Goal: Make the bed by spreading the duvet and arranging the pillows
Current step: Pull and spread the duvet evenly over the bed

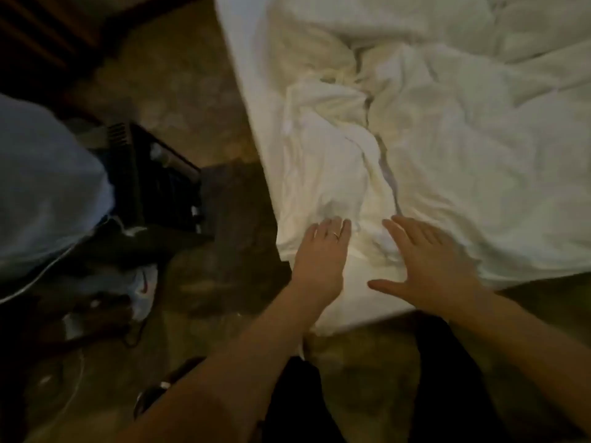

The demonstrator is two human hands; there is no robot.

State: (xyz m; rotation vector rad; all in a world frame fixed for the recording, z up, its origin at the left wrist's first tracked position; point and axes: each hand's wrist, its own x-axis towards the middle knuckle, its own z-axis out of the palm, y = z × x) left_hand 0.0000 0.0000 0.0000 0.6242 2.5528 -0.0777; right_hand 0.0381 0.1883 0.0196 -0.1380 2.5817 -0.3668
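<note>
The person stands at a corner of the bed [335, 308], and both hands reach forward to the white bedding there. The left hand [321, 260] lies flat with the palm down on the bedding, just beside the left edge of the mattress; its fingers are straight and close together, they hold nothing, and a thin ring [336, 235] is on one finger. The right hand [431, 266] is also released: its fingers are spread and straight, the thumb points to the left toward the other hand, and the palm rests on the cloth. The two hands are near each other but do not touch.

The duvet [463, 139] is white and crumpled, and it covers most of the bed. Its long axis seems to run along the bed, from the near corner away to the upper right of the view. Its loose edge makes a deep twisted fold [367, 123] that runs from between the hands up toward the far part of the bed. To the left of this fold a thinner white sheet [307, 174] lies wrinkled on the mattress.

On the dark floor [179, 91] to the left of the bed stands a black crate-like box [153, 174], and near it lies a white shoe [145, 287]. A large pale blue shape [48, 187] at the left edge is blurred, so I cannot tell what it is.
</note>
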